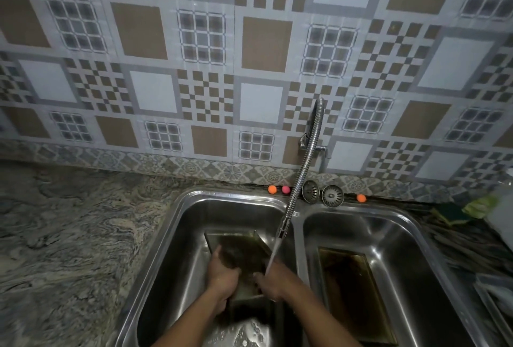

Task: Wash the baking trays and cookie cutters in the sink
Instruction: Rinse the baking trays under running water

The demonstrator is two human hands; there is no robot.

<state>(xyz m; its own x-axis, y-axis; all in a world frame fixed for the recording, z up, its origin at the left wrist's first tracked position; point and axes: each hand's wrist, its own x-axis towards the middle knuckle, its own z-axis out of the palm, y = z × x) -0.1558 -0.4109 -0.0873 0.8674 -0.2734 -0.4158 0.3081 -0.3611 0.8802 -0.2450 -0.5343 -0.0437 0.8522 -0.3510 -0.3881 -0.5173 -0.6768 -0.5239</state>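
Washing looks about midway. At six o'clock, in the sink's (177, 249) left basin, the left hand (222, 274) and right hand (273, 281) each clamp an edge of one tray (241, 252), tilted under the tap's (305, 163) stream. A second tray (352, 291) lies in the right basin at four o'clock and is probably unwashed. No cutters show. Farther off, at one o'clock, are two strainers (310, 191) and three balls (272, 189).

Counted: two sink basins (194, 199) (402, 213), two baking trays (241, 255) (352, 291) — one per basin. Two drain strainers (310, 191) (332, 195), three small balls — two orange (272, 189) (361, 198), one pink (285, 189). One flexible tap (305, 166), two hands (222, 274) (273, 280).
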